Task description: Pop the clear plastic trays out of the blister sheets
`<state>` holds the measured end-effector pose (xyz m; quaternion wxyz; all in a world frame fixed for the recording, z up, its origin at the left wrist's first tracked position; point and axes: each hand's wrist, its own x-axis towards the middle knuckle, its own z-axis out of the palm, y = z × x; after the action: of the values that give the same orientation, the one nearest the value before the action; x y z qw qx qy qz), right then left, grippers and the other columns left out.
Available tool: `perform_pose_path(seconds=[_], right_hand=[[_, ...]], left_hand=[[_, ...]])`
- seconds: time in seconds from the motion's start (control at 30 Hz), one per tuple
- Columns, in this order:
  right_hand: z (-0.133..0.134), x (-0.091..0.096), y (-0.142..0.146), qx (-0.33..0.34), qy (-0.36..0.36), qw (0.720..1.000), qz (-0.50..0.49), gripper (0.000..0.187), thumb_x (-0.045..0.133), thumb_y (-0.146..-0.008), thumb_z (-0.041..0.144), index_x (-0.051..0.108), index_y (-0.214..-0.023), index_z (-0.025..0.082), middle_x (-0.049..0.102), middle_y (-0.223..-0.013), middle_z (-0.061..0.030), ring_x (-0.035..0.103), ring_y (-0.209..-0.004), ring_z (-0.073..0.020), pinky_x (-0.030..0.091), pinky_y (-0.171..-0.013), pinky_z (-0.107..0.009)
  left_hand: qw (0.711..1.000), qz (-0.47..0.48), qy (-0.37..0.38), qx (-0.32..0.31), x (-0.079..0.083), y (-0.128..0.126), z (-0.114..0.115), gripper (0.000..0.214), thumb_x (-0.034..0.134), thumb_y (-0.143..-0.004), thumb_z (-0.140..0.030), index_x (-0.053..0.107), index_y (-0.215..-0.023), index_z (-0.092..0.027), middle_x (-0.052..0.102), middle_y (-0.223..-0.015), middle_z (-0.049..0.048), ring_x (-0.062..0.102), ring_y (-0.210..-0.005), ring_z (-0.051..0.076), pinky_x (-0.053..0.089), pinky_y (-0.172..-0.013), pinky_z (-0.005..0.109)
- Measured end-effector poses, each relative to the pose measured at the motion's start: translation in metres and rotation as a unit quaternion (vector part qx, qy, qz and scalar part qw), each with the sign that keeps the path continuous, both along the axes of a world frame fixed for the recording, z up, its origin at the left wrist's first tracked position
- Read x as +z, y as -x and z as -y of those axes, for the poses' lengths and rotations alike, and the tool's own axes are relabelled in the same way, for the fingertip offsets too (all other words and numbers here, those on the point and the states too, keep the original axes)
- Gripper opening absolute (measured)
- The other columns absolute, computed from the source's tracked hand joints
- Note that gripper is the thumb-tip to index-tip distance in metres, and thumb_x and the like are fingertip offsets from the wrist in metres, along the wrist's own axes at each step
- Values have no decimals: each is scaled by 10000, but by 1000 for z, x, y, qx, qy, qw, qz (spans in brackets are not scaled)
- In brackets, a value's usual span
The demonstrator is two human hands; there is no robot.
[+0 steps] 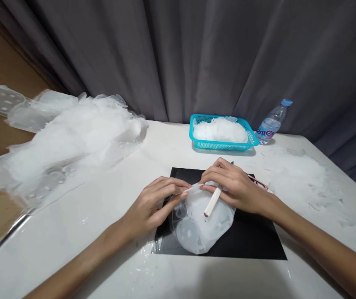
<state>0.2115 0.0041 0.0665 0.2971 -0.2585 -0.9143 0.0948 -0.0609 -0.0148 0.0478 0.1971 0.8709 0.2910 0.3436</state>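
A thin, translucent white plastic piece [220,222] with rounded edges lies partly folded over the black mat [252,238]. My left hand [157,199] pinches its upper left edge between thumb and fingertips. Close by on the right, my right hand [232,182] is closed around a slim white-handled tool [213,203], whose handle points down toward me. A dark tip of it shows above the knuckles; the tool's exact kind is unclear. The right fingertips also touch the plastic's top edge. A pink loop-shaped item [259,182] is half hidden behind the right wrist.
A large heap of similar translucent pieces [81,137] covers the table's left side. At the back stand a turquoise basket [221,146] holding more white pieces and a water bottle [269,124]. Loose scraps [305,174] lie on the right. A grey curtain [181,62] hangs behind.
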Motion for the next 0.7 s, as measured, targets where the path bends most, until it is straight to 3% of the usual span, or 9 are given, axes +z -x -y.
perform_pose_path(seconds=[0.2,0.4,0.57,0.7], right_hand=[[-2,-2,-1,7,-14,1000,-16,112,576,-1066,212,676,-1092,171,750,-1041,-67,556,-935,-216,470,-804,-351],[4,-1,12,5,-68,997,-19,143,565,-1071,218,693,-1074,154,753,-1000,-79,559,-899,-216,473,-778,-334],[5,4,12,2,7,1000,20,213,602,-1061,325,656,-1171,151,737,-1091,-88,557,-980,-230,491,-842,-349],[2,5,4,16,26,999,43,124,602,-1059,285,667,-1078,181,735,-1021,-60,540,-929,-218,467,-801,-345]], left_hand=[[1000,2,2,23,-1,0,1,113,609,-1026,-131,666,-1026,-229,773,-1146,22,717,-1030,180,534,-937,323],[994,26,41,97,-3,-9,10,197,720,-987,-268,656,-1173,-270,771,-1080,-13,728,-992,174,557,-905,302],[993,46,65,87,-6,-12,15,104,599,-1055,-242,687,-1108,-259,779,-1025,2,741,-954,181,565,-869,303],[984,77,142,72,-5,-11,12,89,554,-1075,-257,623,-1130,-256,777,-1096,22,749,-1022,199,584,-886,323]])
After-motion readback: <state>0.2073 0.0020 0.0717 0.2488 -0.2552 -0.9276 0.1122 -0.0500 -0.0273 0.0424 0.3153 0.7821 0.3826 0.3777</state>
